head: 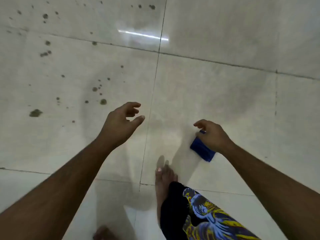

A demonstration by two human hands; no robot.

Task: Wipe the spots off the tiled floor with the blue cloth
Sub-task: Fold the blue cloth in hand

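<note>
1. Floor (225, 94): pale glossy tiles, grout lines crossing near top centre. Right-hand tiles are bare and give free sweep room.
2. Spots (103, 101): dark specks and blotches scattered over the left tiles, from the top edge down to mid-left; biggest blotch near the left edge.
3. Foot (164, 181) planted at bottom centre, trouser leg (199, 213) with a blue-yellow print beside it. Second foot just visible at the bottom edge.
4. Left hand (121, 123): above the floor, right of the spots, fingers loosely curled, thumb out, holding nothing.
5. Right hand (213, 135): grips the cloth (202, 150), folded, hanging below the palm, index finger loose. Cannot tell if it touches the floor.
</note>
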